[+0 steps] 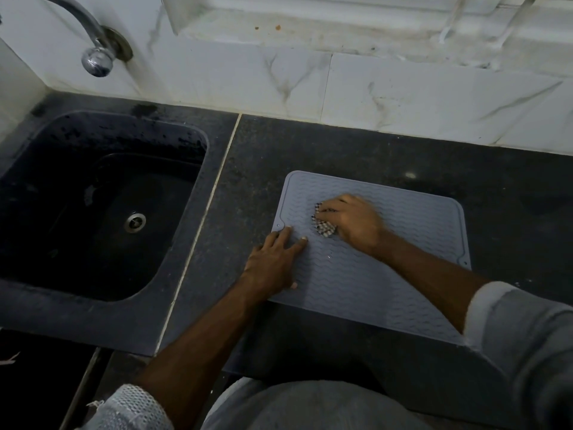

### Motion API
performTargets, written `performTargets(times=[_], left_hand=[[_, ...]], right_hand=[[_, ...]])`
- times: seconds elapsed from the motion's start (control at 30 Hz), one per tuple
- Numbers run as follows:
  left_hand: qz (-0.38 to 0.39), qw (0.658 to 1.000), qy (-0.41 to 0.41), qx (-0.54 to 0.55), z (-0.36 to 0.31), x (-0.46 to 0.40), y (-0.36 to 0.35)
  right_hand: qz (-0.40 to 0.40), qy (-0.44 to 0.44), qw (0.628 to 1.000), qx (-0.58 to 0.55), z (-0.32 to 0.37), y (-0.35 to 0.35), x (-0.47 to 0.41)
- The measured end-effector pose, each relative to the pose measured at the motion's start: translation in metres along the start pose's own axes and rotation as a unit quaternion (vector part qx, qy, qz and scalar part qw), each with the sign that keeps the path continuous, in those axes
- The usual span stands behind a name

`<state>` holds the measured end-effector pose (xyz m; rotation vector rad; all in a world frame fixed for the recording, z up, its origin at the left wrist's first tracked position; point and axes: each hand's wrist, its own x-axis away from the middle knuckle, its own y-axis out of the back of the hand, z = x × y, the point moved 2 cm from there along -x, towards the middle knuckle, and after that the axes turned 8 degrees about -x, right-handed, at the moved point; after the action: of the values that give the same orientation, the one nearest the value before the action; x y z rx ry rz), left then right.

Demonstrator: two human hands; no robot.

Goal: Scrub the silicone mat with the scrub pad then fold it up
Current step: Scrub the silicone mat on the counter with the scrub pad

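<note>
Silicone mat (366, 274) lies flat on the worktop (341, 144), right of the sink (102, 206). Right hand (350, 220) grips the scrub pad (324, 226) on the mat's far-left area. Left hand (274, 259), fingers flat, pins its left edge. Unscrubbed mat extends rightward, along its long axis.

Dark sink (102, 209) left, chrome tap (93, 41), black counter (341, 150), marble wall (372, 88)

Pale grey-blue shirt sleeves (527, 330) are worn rolled above bare forearms; a white mesh-textured cuff (136, 405) is seen at the left arm.
</note>
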<state>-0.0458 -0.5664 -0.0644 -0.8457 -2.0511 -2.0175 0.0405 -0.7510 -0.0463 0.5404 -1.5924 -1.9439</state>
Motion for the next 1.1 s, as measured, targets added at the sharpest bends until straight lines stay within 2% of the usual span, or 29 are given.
performTargets(times=[0.07,0.17,0.47,0.63,0.77,1.1], left_hand=[[0.003,1.000,0.004,0.000,0.000,-0.001,-0.001],[0.001,1.000,0.006,-0.008,-0.001,-0.001,-0.001],[-0.002,1.000,-0.002,0.006,0.001,0.001,-0.001],[0.007,1.000,0.009,0.014,0.003,-0.001,-0.008],[0.010,1.000,0.012,0.013,0.005,-0.004,-0.012],[0.006,0.999,-0.001,0.038,0.007,0.000,-0.011]], right_hand=[[-0.021,0.009,1.000,-0.012,0.017,0.001,-0.019],[0.018,0.031,0.999,0.009,0.036,-0.006,-0.040],[0.025,0.016,0.999,0.020,-0.004,-0.005,0.007],[-0.020,0.023,0.999,-0.011,0.025,0.002,-0.030],[0.015,0.042,0.999,0.018,0.052,-0.007,-0.059],[-0.001,0.035,0.999,0.029,-0.008,-0.009,0.017]])
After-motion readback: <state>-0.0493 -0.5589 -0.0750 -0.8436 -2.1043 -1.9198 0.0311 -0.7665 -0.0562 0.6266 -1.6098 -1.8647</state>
